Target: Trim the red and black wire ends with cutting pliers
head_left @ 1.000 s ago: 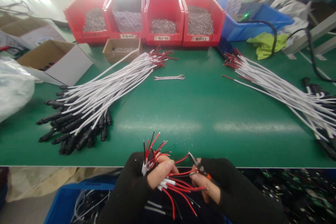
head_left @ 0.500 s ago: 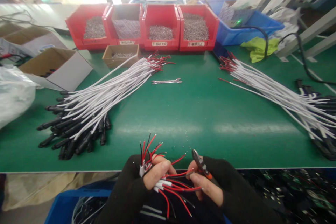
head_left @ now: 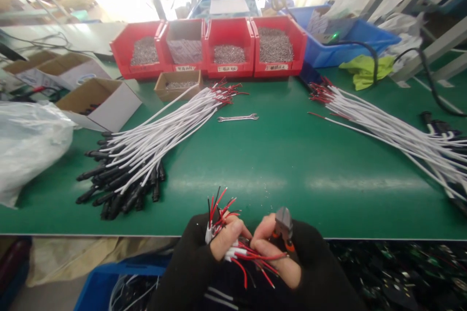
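Observation:
My left hand [head_left: 228, 237] is closed around a bundle of white cables [head_left: 233, 251], whose bare red and black wire ends fan out above and to the right of the fingers. In my right hand [head_left: 282, 263] is a pair of wire cutters [head_left: 283, 223] with orange on the handles, its jaws pointing up and away from the wires. The right thumb and fingertips meet close to the left fingertips, among the wire ends. Exactly which wire they pinch is hidden. Tiny pale scraps lie on the green table just beyond the hands.
Piles of white cables lie left [head_left: 160, 138] and right [head_left: 386, 136]. Between them is an open-ended wrench [head_left: 238, 118]. Red bins [head_left: 229, 68] of small metal parts line the back, beside a blue crate [head_left: 350, 53]. Cardboard boxes [head_left: 116, 107] and a plastic bag [head_left: 32, 146] stand left.
My right hand has moved in against the left fingertips, and the cutters have turned more upright. The left hand keeps its hold on the cables. The view has shifted slightly.

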`<state>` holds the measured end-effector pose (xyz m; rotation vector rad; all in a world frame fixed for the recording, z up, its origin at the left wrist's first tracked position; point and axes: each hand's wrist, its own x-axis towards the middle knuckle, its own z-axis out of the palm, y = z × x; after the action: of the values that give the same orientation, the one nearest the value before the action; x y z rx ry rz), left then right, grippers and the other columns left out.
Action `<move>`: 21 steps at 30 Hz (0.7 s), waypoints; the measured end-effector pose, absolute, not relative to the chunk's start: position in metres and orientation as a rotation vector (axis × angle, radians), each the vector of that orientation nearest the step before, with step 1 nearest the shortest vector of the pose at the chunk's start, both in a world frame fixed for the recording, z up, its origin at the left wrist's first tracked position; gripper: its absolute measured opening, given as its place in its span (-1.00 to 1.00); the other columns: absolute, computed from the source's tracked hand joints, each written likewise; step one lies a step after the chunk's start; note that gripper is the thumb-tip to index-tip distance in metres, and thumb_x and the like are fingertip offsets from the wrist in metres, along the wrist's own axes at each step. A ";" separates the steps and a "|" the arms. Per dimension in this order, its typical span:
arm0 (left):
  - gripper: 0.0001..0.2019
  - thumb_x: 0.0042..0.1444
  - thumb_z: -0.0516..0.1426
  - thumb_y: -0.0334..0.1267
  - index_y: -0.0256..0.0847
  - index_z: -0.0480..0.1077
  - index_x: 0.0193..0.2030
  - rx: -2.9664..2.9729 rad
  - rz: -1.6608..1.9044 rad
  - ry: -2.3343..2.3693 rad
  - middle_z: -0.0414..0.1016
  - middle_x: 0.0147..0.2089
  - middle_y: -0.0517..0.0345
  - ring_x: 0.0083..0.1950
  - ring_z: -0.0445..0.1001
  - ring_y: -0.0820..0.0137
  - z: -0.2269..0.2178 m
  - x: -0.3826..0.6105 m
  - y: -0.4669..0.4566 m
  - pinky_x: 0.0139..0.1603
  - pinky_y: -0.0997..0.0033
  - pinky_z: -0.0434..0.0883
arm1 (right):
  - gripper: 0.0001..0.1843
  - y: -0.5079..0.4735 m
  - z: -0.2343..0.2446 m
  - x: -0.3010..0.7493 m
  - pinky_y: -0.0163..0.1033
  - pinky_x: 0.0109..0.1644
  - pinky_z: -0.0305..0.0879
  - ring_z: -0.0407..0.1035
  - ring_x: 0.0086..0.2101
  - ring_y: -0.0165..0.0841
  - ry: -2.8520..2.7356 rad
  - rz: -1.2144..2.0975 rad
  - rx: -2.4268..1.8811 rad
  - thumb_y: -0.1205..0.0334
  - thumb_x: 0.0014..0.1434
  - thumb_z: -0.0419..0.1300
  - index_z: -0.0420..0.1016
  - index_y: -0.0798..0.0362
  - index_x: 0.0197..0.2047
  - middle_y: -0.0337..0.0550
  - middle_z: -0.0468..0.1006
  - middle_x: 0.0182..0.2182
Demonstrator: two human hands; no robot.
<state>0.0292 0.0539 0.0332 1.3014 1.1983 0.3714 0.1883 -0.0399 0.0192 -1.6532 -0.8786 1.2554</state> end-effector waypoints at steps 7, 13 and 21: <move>-0.78 -0.01 0.20 -0.15 -0.22 0.53 -0.28 1.333 0.323 1.076 0.49 -0.43 0.17 -0.41 0.40 0.30 0.026 0.029 0.056 -0.35 0.34 0.34 | -0.77 -0.041 0.020 0.205 -0.29 -0.30 0.47 0.50 -0.39 -0.33 -1.164 1.030 -1.737 0.05 0.34 0.22 0.54 -0.03 -0.30 -0.24 0.57 -0.40; -0.79 0.05 0.18 -0.21 -0.25 0.56 -0.23 1.417 0.361 1.037 0.60 -0.30 0.11 -0.25 0.50 0.21 0.019 0.027 0.054 -0.19 0.29 0.42 | -0.78 -0.032 0.010 0.194 -0.18 -0.13 0.65 0.64 -0.18 -0.22 -1.361 0.684 -1.714 0.11 0.28 0.31 0.60 -0.04 -0.03 -0.06 0.69 -0.14; -0.83 0.12 0.20 -0.29 -0.25 0.58 -0.18 1.421 0.389 0.883 0.61 -0.27 0.11 -0.27 0.46 0.27 0.015 0.030 0.054 -0.25 0.36 0.39 | -0.72 -0.018 0.014 0.180 -0.02 -0.04 0.65 0.62 -0.10 -0.11 -1.597 0.496 -1.616 0.31 0.25 0.24 0.59 0.07 0.03 0.06 0.70 -0.11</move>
<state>0.0300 0.0540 0.0152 1.4209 0.8826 0.3891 0.1804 -0.0180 0.0142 -1.6162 -1.5965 0.4956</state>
